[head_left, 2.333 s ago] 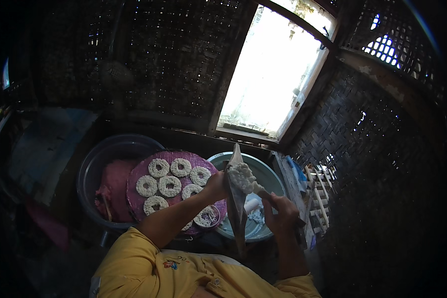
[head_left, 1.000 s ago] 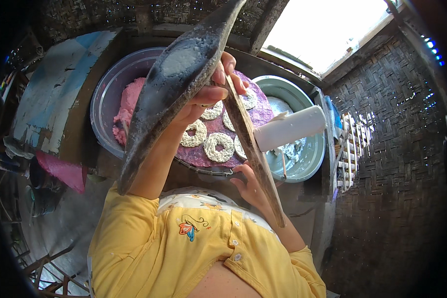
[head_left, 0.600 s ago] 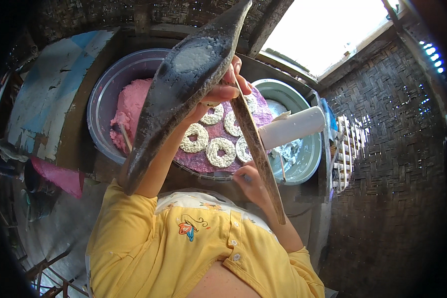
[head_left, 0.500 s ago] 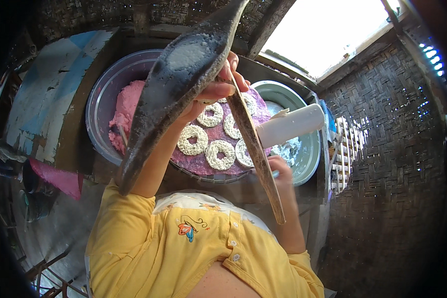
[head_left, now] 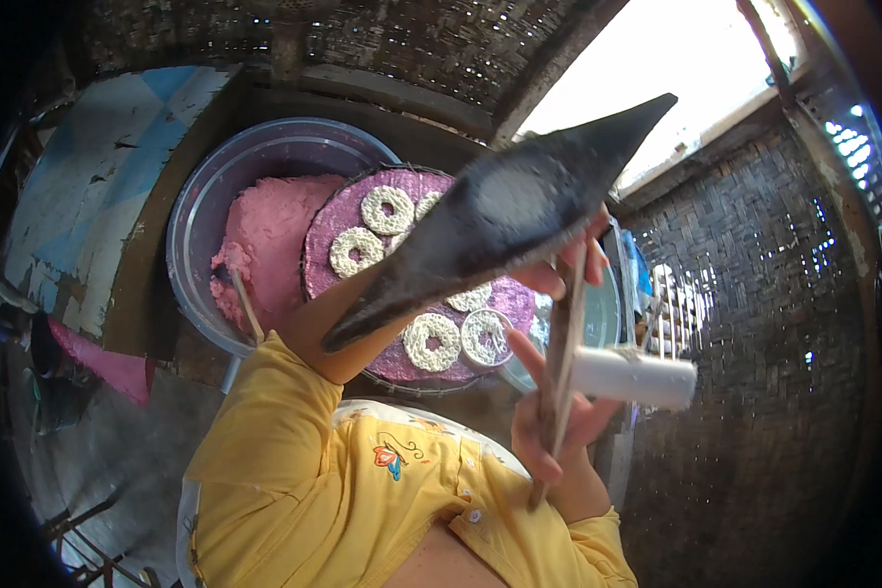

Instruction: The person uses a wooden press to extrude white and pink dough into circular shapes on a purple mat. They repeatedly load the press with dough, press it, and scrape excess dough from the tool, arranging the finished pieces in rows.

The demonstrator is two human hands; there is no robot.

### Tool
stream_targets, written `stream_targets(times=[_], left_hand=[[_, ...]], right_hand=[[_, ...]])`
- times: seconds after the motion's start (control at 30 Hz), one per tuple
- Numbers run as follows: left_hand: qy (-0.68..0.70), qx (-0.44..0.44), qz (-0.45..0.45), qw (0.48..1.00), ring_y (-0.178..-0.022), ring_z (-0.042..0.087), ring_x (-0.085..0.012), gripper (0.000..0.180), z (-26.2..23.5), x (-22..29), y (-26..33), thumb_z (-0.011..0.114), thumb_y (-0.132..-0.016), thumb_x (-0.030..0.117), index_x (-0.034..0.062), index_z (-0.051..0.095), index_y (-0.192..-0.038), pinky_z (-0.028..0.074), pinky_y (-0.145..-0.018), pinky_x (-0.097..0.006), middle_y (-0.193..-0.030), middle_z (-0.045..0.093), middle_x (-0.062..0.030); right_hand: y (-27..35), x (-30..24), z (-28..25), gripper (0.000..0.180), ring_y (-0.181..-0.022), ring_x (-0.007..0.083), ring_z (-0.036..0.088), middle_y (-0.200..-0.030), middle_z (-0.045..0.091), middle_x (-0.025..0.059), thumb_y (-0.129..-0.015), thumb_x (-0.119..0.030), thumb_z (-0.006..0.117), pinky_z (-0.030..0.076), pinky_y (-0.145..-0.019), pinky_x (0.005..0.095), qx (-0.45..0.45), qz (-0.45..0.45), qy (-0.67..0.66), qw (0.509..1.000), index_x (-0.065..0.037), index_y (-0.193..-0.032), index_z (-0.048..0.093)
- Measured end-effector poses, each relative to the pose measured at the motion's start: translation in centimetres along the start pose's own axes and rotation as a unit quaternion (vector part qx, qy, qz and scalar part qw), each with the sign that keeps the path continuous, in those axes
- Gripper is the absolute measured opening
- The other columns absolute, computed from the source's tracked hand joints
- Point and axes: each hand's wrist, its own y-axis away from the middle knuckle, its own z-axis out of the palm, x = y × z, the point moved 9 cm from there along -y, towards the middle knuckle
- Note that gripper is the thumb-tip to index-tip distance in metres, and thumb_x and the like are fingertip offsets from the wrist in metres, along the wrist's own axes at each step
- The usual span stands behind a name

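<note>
My left hand (head_left: 586, 257) grips a wooden hand press between its dark, boat-shaped part (head_left: 559, 162) and a narrower wooden bar (head_left: 563, 343). A worn pale patch marks the dark part. From the bar sticks out a white tube (head_left: 637, 378). Lower down, my right hand (head_left: 559, 426) is closed around the bar beside the tube, its index finger stretched out. Beneath the press lies a round purple-pink mat (head_left: 320, 220) bearing several white rings of stringy dough (head_left: 431, 343). A thin pale hoop (head_left: 487, 365) surrounds the ring nearest my right hand.
On the left stands a large grey-purple basin (head_left: 191, 220) of pink dough (head_left: 274, 220), with a stick (head_left: 247, 304) in it. A pale green basin (head_left: 610, 294) is partly hidden at right. Beyond are a woven wall (head_left: 755, 294) and a blue-white board (head_left: 88, 186).
The press has swung to the right and turned, carried by my left hand. My right hand has come from beside the green basin onto the bar, and the mat shows more at left.
</note>
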Motion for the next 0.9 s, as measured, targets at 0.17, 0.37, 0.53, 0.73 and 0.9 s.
stream_targets(times=[0.17, 0.37, 0.53, 0.73, 0.9], left_hand=[[-0.319, -0.068, -0.007, 0.945, -0.129, 0.036, -0.022, 0.087, -1.4, 0.2, 1.7, 0.078, -0.069, 0.02, 0.0056, 0.03, -0.14, 0.032, -0.105, -0.032, -0.144, 0.032, -0.012], [-0.667, 0.002, -0.058, 0.743, -0.097, 0.061, -0.0239, 0.048, -4.0, -1.0, 5.4, 0.077, -0.06, 0.03, 0.0098, 0.062, -0.101, 0.033, -0.103, -0.049, -0.093, 0.064, -0.0089], [-0.688, 0.023, 0.011, 0.725, -0.077, 0.065, -0.0229, 0.032, -2.6, 0.7, 5.1, 0.076, -0.058, 0.026, 0.0097, 0.066, -0.083, 0.042, -0.096, -0.045, -0.074, 0.064, -0.0063], [-0.74, 0.0, 0.007, 0.672, -0.068, 0.066, -0.0226, 0.026, -1.7, 0.0, 4.6, 0.074, -0.059, 0.027, 0.0086, 0.064, -0.075, 0.05, -0.086, -0.041, -0.067, 0.064, -0.0068], [-0.71, -0.011, 0.038, 0.704, -0.069, 0.066, -0.0213, 0.03, 0.0, -1.6, 5.2, 0.074, -0.06, 0.03, 0.0091, 0.065, -0.079, 0.051, -0.081, -0.036, -0.071, 0.065, -0.0048]], right_hand=[[-1.4, -4.0, 3.6, 0.086, -0.049, 0.0184, 0.053, -0.12, 0.046, 0.0289, -0.083, -0.046, 0.061, 0.04, -0.038, 0.0258, -0.161, -0.068, 0.101, 0.979, -0.02, -0.145, 0.009], [-0.8, -9.9, 3.9, 0.088, -0.051, 0.0148, 0.055, -0.139, 0.029, 0.0268, -0.077, -0.011, 0.062, 0.041, -0.037, 0.0195, 0.144, -0.24, 0.524, 0.804, -0.006, -0.144, 0.007], [-1.3, -9.4, 6.6, 0.089, -0.086, 0.0227, 0.059, -0.135, 0.034, 0.0265, -0.079, -0.01, 0.063, 0.048, -0.06, 0.0266, 0.168, -0.26, 0.802, 0.511, -0.003, -0.145, 0.005], [-1.4, -7.0, 8.4, 0.081, -0.104, 0.0505, 0.049, -0.125, 0.035, 0.0363, -0.076, -0.025, 0.07, 0.051, -0.068, 0.0446, 0.066, -0.256, 0.937, 0.226, -0.002, -0.138, 0.024], [-1.2, -4.8, 7.1, 0.083, -0.102, 0.0541, 0.048, -0.125, 0.033, 0.0379, -0.074, -0.021, 0.07, 0.051, -0.067, 0.049, 0.06, -0.269, 0.936, 0.218, -0.006, -0.139, 0.02]])
